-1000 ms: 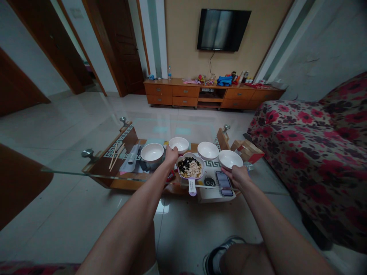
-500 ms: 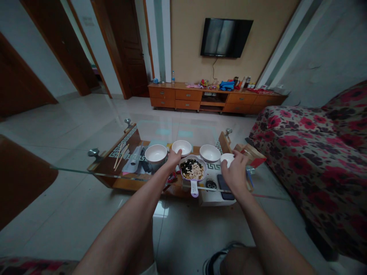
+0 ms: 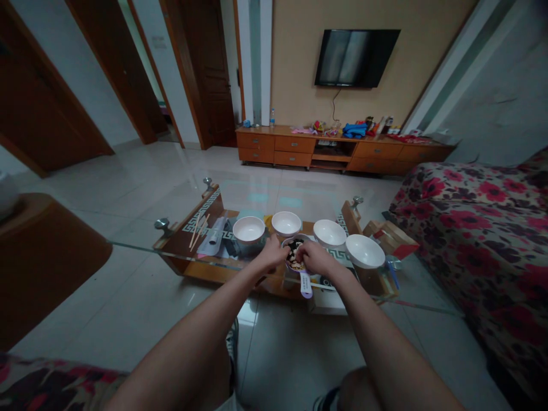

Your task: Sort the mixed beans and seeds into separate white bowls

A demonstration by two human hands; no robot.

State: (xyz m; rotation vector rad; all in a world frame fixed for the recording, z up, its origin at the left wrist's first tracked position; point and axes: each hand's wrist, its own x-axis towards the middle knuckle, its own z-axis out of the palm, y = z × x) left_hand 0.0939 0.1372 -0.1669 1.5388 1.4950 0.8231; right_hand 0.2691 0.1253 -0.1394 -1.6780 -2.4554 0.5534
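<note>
At the left of the glass table (image 3: 141, 246), a pair of chopsticks (image 3: 199, 233) lies apart from the bowls. Next comes the first white bowl (image 3: 249, 229), untouched. The left hand (image 3: 274, 254) has left the second white bowl (image 3: 286, 223) and now bends its fingers at the left edge of the purple-handled bowl (image 3: 305, 285) — whether they grip the rim, one cannot tell. That bowl sits near the table's front edge, its handle toward the person, with dark and pale pieces (image 3: 295, 255) inside. The right hand (image 3: 317, 260) has come over from the fourth white bowl (image 3: 365, 252); its fingers curl down over the pieces, but any hold is hidden. The third white bowl (image 3: 329, 233) stands behind it. All four white bowls are now free of hands — the work seems centred on the filled one.
</note>
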